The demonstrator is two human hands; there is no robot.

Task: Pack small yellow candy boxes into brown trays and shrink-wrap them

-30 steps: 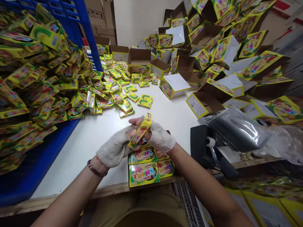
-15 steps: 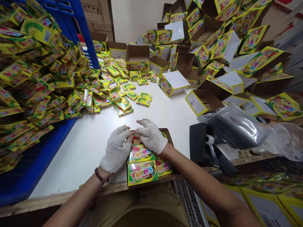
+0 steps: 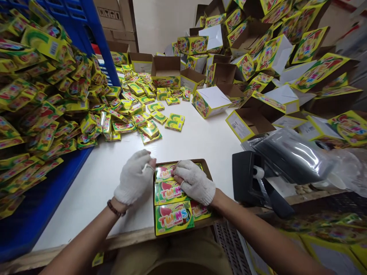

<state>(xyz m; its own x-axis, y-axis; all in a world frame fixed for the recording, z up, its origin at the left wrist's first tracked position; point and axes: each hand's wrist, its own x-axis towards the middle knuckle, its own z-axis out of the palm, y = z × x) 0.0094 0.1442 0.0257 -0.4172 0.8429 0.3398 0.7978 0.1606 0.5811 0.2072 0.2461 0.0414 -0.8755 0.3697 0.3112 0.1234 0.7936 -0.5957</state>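
Observation:
A shallow open carton (image 3: pixel 207 168) lies at the table's front edge, holding small yellow-green "TWINS" packs (image 3: pixel 173 217) in layers. My left hand (image 3: pixel 134 177), in a white knitted glove, is at the carton's left wall with its fingers curled in. Whatever those fingers hold, if anything, is hidden. Over the carton's right side lies my gloved right hand (image 3: pixel 196 183), fingers bent and closed on a pack (image 3: pixel 164 173) near the far end. My right palm covers part of the packs underneath.
Loose packs (image 3: pixel 174 122) spill across the white table from a heaped blue crate (image 3: pixel 104 57) on the left. Empty display boxes (image 3: pixel 213 99) pile up at the back right. A black tape dispenser (image 3: pixel 243 175) and clear plastic wrap (image 3: pixel 289 152) stand on the right.
My hands have moved apart: the left went left to the carton's wall, the right shifted right and nearer me. More of the far packs shows between them.

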